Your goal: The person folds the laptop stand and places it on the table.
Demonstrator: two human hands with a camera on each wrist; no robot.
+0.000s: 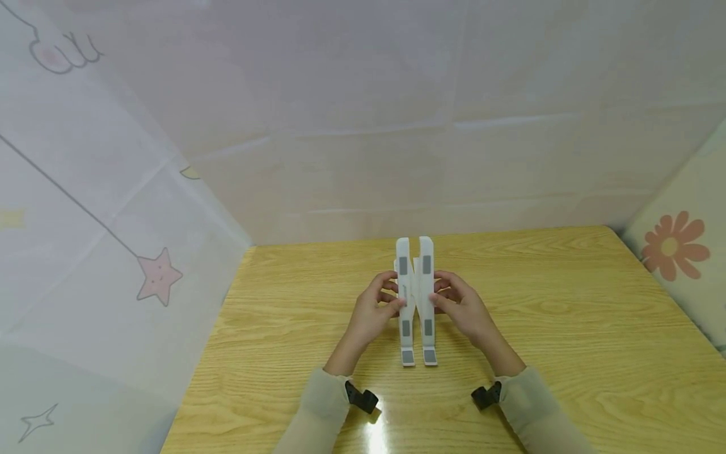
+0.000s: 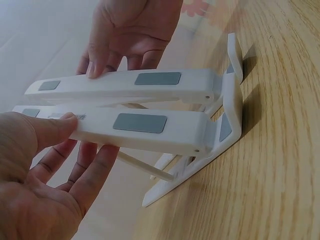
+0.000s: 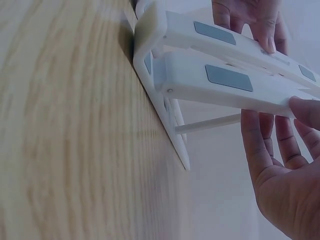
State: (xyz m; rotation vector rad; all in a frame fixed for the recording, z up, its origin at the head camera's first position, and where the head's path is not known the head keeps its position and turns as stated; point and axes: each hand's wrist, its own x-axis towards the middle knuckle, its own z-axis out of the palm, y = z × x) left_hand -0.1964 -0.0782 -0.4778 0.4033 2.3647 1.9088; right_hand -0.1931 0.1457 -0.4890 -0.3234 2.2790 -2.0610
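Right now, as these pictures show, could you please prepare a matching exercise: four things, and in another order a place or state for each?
1. The person's bare left hand
2. The person's bare right hand
3. Grey rectangular pads
4. Orange-red printed flower

A. Gripping the right long white bar
B. Beyond the right edge of the yellow-brown wooden table
C. Gripping the left long white bar
D. On both bars

Pairs: 1-C, 2-A, 3-D, 4-B

Wood tbl (image 1: 590, 315) w/ creased pale backdrop (image 1: 363, 173) behind, pink star (image 1: 160, 277) at L, orange flower (image 1: 675, 246) at R
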